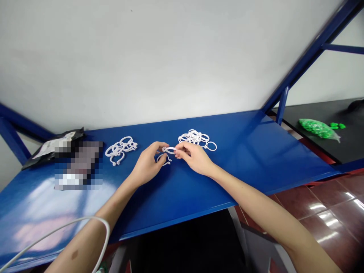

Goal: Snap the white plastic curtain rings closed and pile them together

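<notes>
A white plastic ring (170,148) is held just above the blue table, between my two hands. My left hand (149,161) has its thumb and index finger closed at the ring's left end, where a small round knob shows. Its right end is pinched between the thumb and fingers of my right hand (195,156). Below, a white ring with a gap (167,163) lies on the table, partly hidden by my left hand. To the left sits a small heap of gapped white rings (121,148). Behind my right hand is a pile of white rings (195,137).
The blue table (199,193) meets a pale wall. At its left end lie a black plastic package (54,146) and a blurred flat object (82,163). A white cable (106,231) crosses my left forearm. A bag of green pieces (318,128) rests on a black table at right.
</notes>
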A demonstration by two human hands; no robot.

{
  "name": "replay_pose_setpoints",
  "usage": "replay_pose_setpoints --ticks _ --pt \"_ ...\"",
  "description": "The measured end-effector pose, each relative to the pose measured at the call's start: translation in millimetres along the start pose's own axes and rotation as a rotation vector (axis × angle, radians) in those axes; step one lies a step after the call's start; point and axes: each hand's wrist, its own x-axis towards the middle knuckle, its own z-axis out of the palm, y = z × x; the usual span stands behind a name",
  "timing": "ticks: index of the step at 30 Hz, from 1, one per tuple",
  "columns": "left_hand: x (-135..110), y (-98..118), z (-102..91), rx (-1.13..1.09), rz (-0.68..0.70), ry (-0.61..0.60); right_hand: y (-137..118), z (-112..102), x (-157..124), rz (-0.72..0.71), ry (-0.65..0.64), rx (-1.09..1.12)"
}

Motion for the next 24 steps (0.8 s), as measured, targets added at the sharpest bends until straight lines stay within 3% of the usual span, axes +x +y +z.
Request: replay_pose_setpoints --ticks 4,7,12,24 --pt "1.5 -3.8 -1.4 -0.201 -0.168 -0.015 -0.4 0.2 -0.5 0.044 0.019 0.19" --pt "1.1 -2.2 -2.0 -0.286 -0.224 -0.013 -0.2 -0.4 -0.9 0.026 0.011 0.143" --pt "-1.5 3.5 2.3 -0.327 -0.199 -0.049 -1.0 1.0 -1.2 -0.058 0.044 -0.095" --pt "-7.5 8.3 13.1 -0.242 -0.117 0.024 -0.4 1.7 -1.0 -0.081 0.075 -0.115"
